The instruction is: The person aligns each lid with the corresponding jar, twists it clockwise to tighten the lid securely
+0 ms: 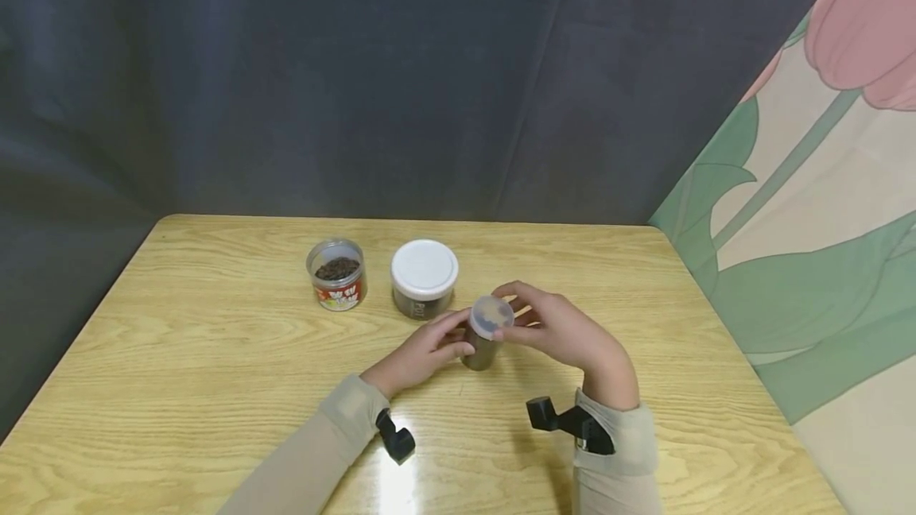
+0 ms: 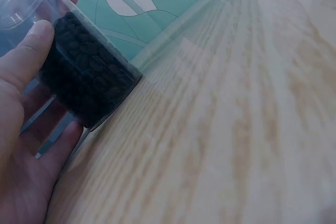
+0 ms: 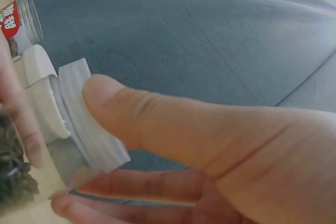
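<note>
A clear plastic jar (image 1: 481, 353) of dark beans stands upright on the table in front of me. Its translucent lid (image 1: 492, 313) sits on top. My left hand (image 1: 428, 350) holds the jar's body from the left, thumb on the near side; in the left wrist view the beans (image 2: 86, 66) fill much of the jar up from its base. From the right, my right hand (image 1: 565, 330) grips the lid's rim between thumb and fingers. The right wrist view shows the right thumb (image 3: 105, 93) against the ridged lid (image 3: 94, 119). Whether the lid is loose I cannot tell.
Behind the held jar stands a jar with a white lid (image 1: 425, 267). Left of that is a lidless clear jar (image 1: 340, 294) with a red label and dark bits inside. A dark curtain (image 1: 401, 86) hangs behind the wooden table (image 1: 215, 356); a flower-patterned wall (image 1: 823, 261) is at right.
</note>
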Demonstrator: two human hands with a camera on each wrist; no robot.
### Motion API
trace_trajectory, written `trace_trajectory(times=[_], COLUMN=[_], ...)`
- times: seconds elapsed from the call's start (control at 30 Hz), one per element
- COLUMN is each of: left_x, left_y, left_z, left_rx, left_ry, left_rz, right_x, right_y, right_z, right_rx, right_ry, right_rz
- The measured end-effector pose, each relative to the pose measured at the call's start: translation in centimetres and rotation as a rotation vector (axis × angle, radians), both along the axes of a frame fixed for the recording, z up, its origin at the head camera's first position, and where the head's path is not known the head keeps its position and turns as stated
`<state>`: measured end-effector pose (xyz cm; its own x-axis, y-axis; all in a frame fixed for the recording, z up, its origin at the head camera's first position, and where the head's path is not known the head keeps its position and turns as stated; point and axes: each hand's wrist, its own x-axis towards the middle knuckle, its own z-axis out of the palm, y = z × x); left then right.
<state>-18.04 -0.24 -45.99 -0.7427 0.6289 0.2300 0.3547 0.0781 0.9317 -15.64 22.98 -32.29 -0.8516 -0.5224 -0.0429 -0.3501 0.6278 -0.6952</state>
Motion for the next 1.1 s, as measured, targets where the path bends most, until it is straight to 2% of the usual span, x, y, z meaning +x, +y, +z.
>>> trace_trajectory(times=[0.33,0.47,0.7,1.1], left_x=[0.0,0.1,0.1,-0.1], left_y=[0.1,0.1,0.1,0.1], left_z=[-0.1,0.0,0.2,-0.1], left_rx=[0.020,0.018,0.017,0.010], left_ry=[0.008,0.002,-0.011,-0.004], left_rz=[0.002,0.002,-0.001,-0.002], right_x=[0.1,0.3,0.2,0.2], right_y=[0.5,0.4,-0.5,0.1], right_z=[0.2,0.2,0.3,0.1], right_rx=[-0.045,-0.024,0.035,0.043], right_ry=[-0.084,-0.073,-0.005,0.014], right_rz=[0.067,0.070,-0.024,0.055])
